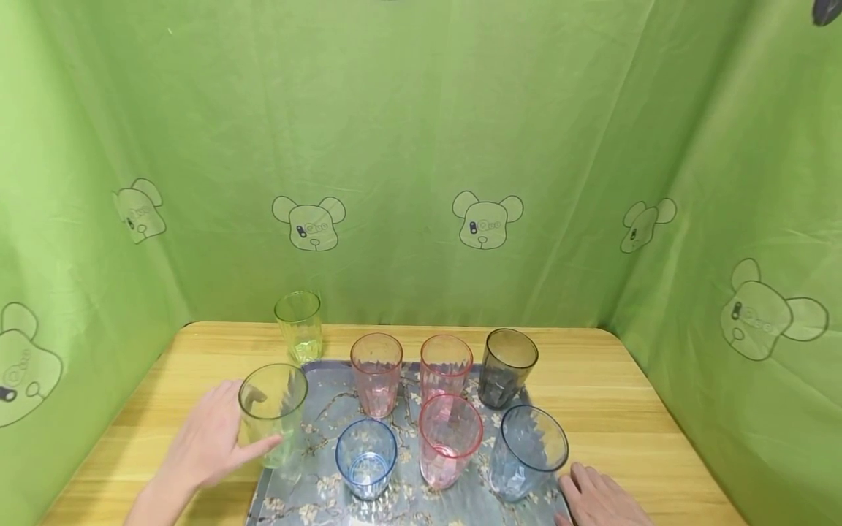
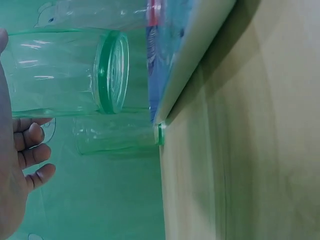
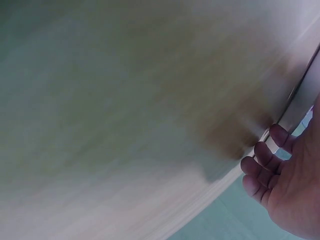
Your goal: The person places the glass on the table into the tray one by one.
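My left hand [image 1: 213, 435] grips a pale green drinking glass [image 1: 272, 409], thumb on the near side and fingers round the far side. In the left wrist view, the thick base of this glass [image 2: 112, 72] is raised, with a gap between it and the tray [image 2: 160, 75]. My right hand [image 1: 601, 500] is low at the tray's right edge beside a grey-blue glass [image 1: 526, 456]. Its loosely bent fingers [image 3: 262, 170] are right at the tray's side in the right wrist view, holding nothing that shows.
On the flowered tray [image 1: 322, 446] stand a blue glass [image 1: 367, 460], several pink glasses [image 1: 450, 442] and a dark grey glass [image 1: 506, 369]. A yellow-green glass [image 1: 300, 329] stands at the tray's back left corner. Green cloth walls [image 1: 395, 146] enclose the wooden table [image 1: 592, 387].
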The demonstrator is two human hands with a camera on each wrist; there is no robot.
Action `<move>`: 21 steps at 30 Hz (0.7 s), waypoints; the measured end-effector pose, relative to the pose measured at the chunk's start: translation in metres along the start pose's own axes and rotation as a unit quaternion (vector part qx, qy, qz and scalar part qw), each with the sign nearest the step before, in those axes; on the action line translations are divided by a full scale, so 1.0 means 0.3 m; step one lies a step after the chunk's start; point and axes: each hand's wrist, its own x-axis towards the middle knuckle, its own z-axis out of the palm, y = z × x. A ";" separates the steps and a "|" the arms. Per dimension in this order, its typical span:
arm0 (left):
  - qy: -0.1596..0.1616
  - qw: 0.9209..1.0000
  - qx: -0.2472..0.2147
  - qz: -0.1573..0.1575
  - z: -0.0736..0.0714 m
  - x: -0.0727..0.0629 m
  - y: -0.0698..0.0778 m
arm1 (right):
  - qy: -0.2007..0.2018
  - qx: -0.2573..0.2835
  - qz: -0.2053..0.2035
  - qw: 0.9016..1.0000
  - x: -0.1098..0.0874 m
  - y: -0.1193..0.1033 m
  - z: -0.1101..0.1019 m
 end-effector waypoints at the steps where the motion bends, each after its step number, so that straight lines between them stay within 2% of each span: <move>1: -0.004 1.000 -0.001 0.003 0.001 -0.004 0.005 | 0.004 -0.003 -0.002 1.000 -0.001 0.000 0.002; 7: -0.035 0.999 -0.002 0.007 0.005 -0.024 0.034 | 0.022 -0.011 -0.010 1.000 -0.004 0.004 0.011; 14: -0.049 0.999 -0.010 0.013 0.025 -0.038 0.056 | 0.036 -0.020 -0.011 0.999 -0.008 0.000 0.015; 19: -0.087 0.996 -0.022 -0.014 0.031 -0.052 0.065 | 0.060 -0.037 -0.018 0.997 -0.011 -0.006 0.013; 21: -0.091 0.995 -0.027 -0.020 0.037 -0.054 0.066 | 0.066 -0.040 -0.022 0.997 -0.010 -0.007 0.012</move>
